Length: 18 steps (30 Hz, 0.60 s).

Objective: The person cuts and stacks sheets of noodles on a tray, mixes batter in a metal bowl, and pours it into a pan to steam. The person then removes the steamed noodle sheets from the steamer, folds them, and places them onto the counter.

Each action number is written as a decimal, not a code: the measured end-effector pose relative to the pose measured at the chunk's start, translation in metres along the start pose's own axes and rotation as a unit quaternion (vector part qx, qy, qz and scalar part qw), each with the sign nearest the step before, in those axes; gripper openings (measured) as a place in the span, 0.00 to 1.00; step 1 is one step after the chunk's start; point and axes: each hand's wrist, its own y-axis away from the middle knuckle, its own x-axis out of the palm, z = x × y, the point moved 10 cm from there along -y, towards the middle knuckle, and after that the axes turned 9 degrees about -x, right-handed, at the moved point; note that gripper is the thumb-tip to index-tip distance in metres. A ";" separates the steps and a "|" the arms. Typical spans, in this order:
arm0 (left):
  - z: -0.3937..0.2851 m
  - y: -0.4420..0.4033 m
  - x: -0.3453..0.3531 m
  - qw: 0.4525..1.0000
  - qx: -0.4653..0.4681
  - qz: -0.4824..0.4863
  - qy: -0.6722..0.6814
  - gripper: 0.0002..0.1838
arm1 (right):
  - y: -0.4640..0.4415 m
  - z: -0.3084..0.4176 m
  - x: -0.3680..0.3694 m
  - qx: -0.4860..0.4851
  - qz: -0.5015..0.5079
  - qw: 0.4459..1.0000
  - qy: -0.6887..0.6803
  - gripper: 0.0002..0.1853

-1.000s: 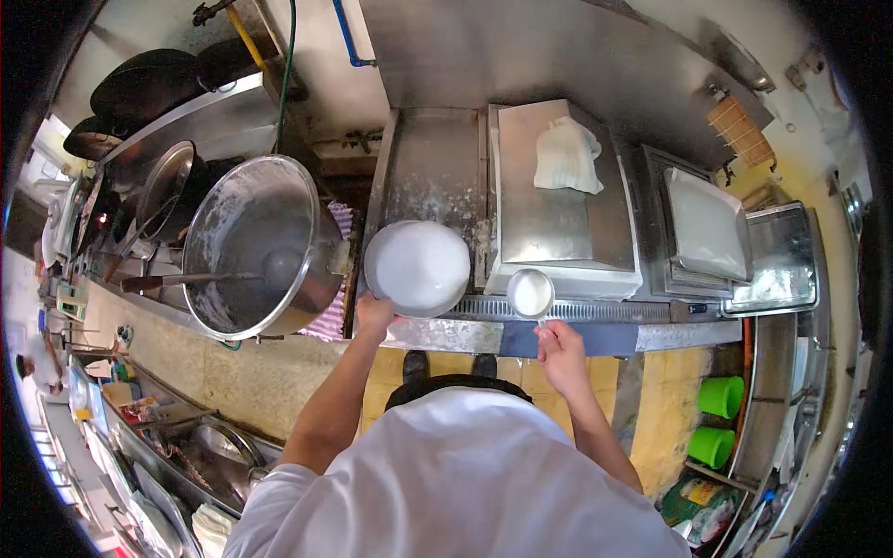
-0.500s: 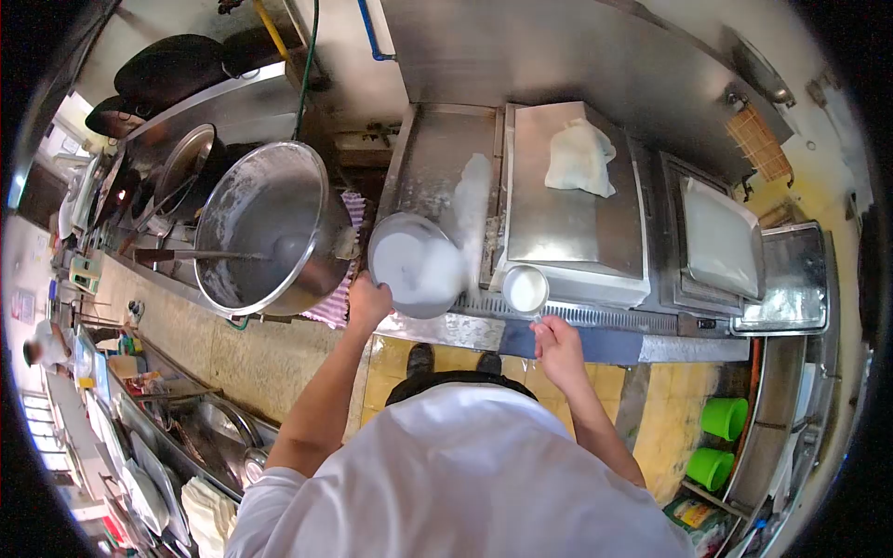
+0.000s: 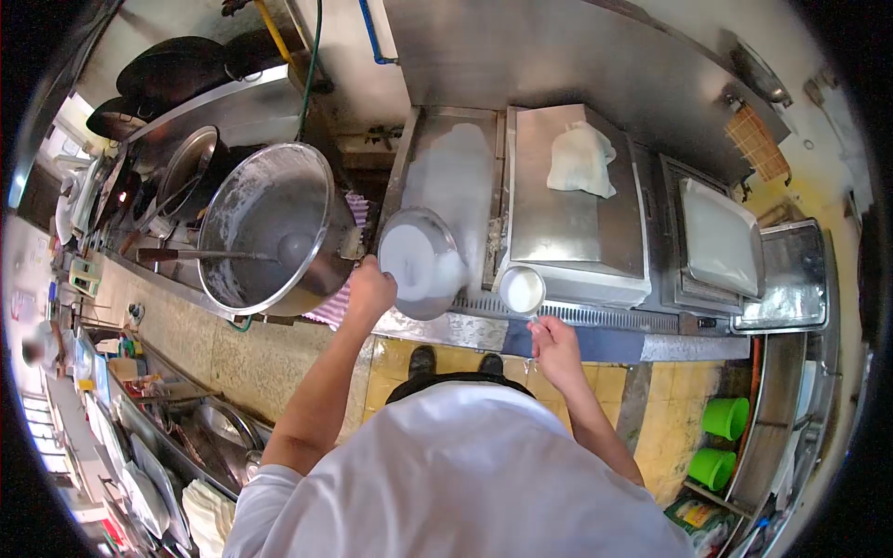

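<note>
My left hand (image 3: 372, 292) is closed on the rim of a metal bowl (image 3: 428, 305) with white liquid inside, at the front of a flat metal plate (image 3: 423, 139). A sheet of white liquid (image 3: 456, 177) lies over much of that plate. In my right hand (image 3: 554, 348) is the handle of a small ladle (image 3: 522, 290), whose cup is filled with white liquid. The ladle hangs over the front grating, right of the bowl. Beyond it, a folded white cloth (image 3: 581, 160) lies on a metal cover (image 3: 553, 237).
A large metal pot (image 3: 270, 228) with a wooden-handled utensil (image 3: 200, 254) stands to the left, near a striped cloth (image 3: 337, 307). Farther right are a white tray (image 3: 721, 237) and a metal pan (image 3: 786, 279). A person (image 3: 42, 349) stands at far left.
The white liquid on the plate has spread from a narrow strip on its right side to a broad sheet. The bowl and my left hand have shifted slightly right; the ladle barely moved.
</note>
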 end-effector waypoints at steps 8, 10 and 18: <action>-0.011 -0.006 -0.005 0.999 0.006 0.012 -0.046 0.14 | 0.007 0.003 0.010 -0.005 -0.009 1.000 -0.011 0.09; -0.015 -0.006 -0.007 0.998 0.011 0.017 -0.055 0.14 | 0.007 -0.002 0.013 -0.005 -0.005 1.000 -0.005 0.09; -0.029 -0.003 -0.021 0.998 0.031 0.022 -0.057 0.13 | 0.008 0.001 0.018 0.008 -0.009 1.000 -0.022 0.10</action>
